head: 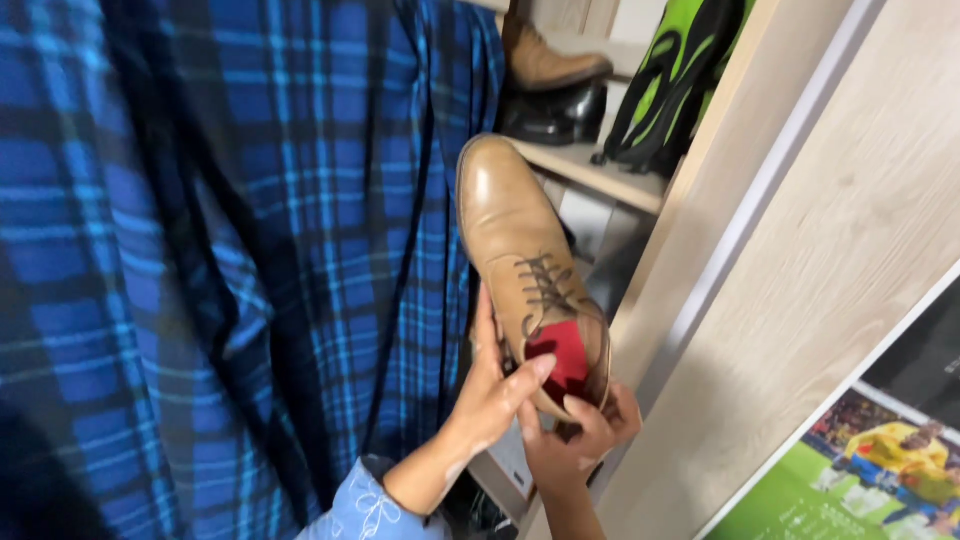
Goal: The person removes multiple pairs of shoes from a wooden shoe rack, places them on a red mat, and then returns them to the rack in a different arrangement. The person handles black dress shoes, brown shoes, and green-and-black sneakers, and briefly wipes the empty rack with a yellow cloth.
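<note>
Tan shoe (520, 250), heel hidden, gripped by left hand (495, 400) and right hand (585, 430) fingers.

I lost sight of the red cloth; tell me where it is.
In the head view, low and right of centre, the red cloth is tucked into the tan shoe's opening, just behind the laces, with both hands at the heel.

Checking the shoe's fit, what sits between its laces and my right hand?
In the head view, a red insert inside the tan shoe lies between the laces and the right hand.
</note>
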